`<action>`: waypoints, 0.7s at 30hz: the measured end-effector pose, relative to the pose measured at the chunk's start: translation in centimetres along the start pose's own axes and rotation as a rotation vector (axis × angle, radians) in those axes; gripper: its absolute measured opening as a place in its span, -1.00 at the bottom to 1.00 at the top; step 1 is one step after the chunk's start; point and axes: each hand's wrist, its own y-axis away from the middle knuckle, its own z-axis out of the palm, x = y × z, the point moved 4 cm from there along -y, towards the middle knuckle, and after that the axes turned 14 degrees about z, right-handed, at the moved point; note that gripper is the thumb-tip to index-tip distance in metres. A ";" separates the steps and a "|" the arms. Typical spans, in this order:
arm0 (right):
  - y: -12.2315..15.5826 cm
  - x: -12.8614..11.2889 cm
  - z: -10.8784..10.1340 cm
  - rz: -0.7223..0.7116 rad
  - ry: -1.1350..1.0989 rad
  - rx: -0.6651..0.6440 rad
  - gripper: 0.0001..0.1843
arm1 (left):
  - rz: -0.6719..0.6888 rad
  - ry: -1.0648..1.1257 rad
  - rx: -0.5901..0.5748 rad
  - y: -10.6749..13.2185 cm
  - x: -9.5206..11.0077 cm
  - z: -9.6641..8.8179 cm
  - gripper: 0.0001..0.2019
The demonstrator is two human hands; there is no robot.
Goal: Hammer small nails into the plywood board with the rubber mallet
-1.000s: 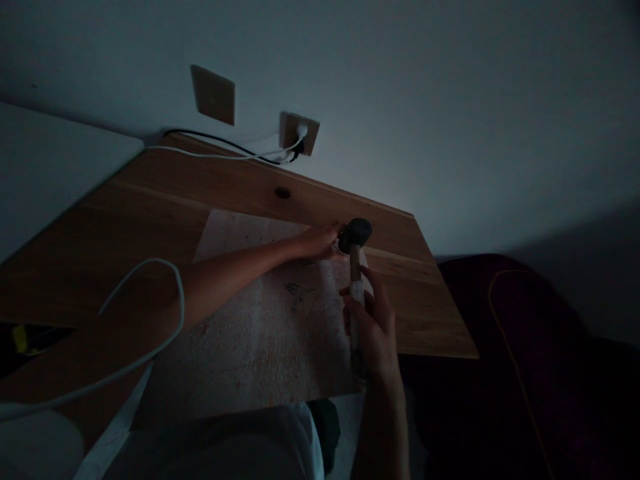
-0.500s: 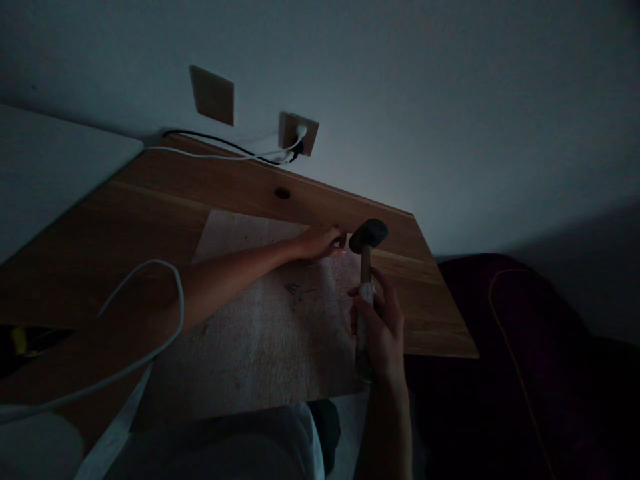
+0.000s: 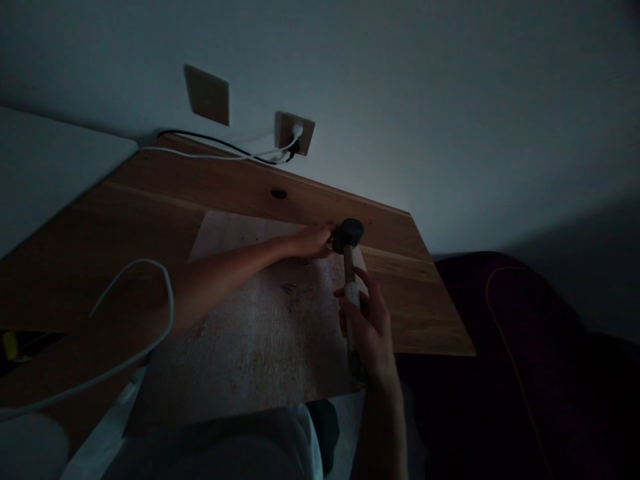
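My right hand (image 3: 367, 323) is wrapped round the wooden handle of a hammer (image 3: 349, 253). Its dark head rests right beside the fingertips of my left hand (image 3: 313, 240). My left hand reaches across a pale, worn board (image 3: 250, 333) lying on the wooden desk (image 3: 150, 207). Its fingers are pinched together at the board's far right corner, on something too small to make out in the dim light. A few small nails (image 3: 295, 290) lie loose on the board between my arms.
A white cable (image 3: 150, 313) loops over the desk at the left. Black and white cords run to a wall socket (image 3: 294, 132). A round cable hole (image 3: 279, 194) sits near the desk's back edge. A dark seat (image 3: 515, 373) lies to the right.
The hammer head swung back to the right half a second ago and has now come down again against my left fingertips. My left hand has stayed in place.
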 end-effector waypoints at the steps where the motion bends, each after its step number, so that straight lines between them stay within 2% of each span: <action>1: 0.0 0.1 -0.1 -0.002 0.005 -0.005 -0.31 | 0.010 0.005 -0.036 0.0 0.1 -0.4 -0.56; 5: -0.2 0.5 -0.8 -0.005 -0.001 -0.006 -0.31 | 0.033 -0.046 -0.172 0.2 1.1 -3.1 -0.54; 8: -0.3 0.6 -1.2 -0.001 -0.050 0.008 -0.33 | 0.050 -0.071 -0.380 0.6 2.6 -4.7 -0.74; 11: -0.4 0.7 -1.2 -0.011 -0.110 0.026 -0.33 | 0.040 -0.055 -0.608 1.2 4.1 -5.1 -0.89; 13: -0.5 0.8 -1.2 -0.014 -0.116 0.034 -0.31 | 0.005 -0.078 -0.678 1.4 4.5 -4.9 -0.94; 18: -0.5 0.9 -1.2 -0.016 -0.095 0.027 -0.29 | 0.022 -0.075 -0.689 1.2 4.2 -4.4 -0.90; 21: -0.4 0.9 -1.2 0.023 -0.098 0.042 -0.25 | 0.077 -0.072 -0.589 0.9 3.4 -4.5 -0.87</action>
